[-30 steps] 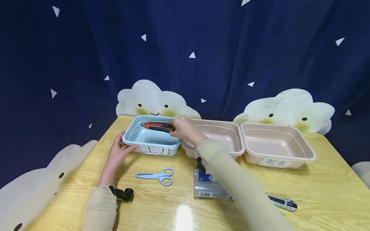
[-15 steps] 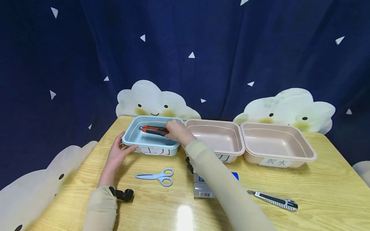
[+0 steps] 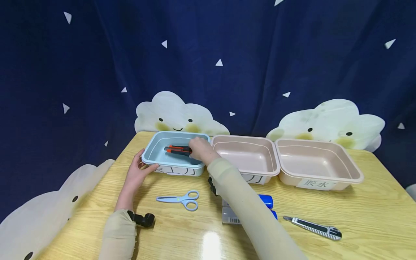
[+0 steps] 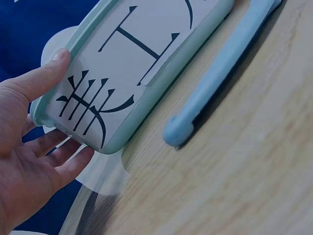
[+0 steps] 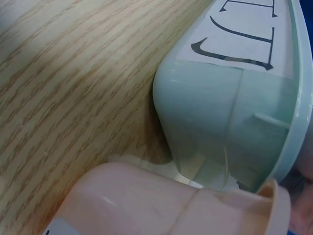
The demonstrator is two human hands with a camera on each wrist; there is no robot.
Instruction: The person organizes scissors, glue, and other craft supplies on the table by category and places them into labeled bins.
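A light blue bin [image 3: 152, 154] stands at the left back, a white label with black characters on its front. My left hand [image 3: 138, 175] grips its left end. In the left wrist view the thumb lies on the front near the rim and the other fingers [image 4: 73, 164] reach round the end. My right hand [image 3: 200, 150] is inside the bin at its right end, holding an orange-and-black utility knife [image 3: 178, 150] by the rear part. The knife lies nearly level, its silver tip pointing left, low in the bin. The right wrist view shows mostly the bin's outside.
Two pink bins [image 3: 245, 139] [image 3: 320, 142] stand to the right of the blue one. In front lie light blue scissors [image 3: 180, 199], blue-capped clear bottles [image 3: 266, 200] partly hidden under the right sleeve, and a grey-and-black utility knife [image 3: 316, 228].
My right hand has moved left and down into the blue bin with the utility knife. The left hand keeps its grip. The head view has shifted slightly.
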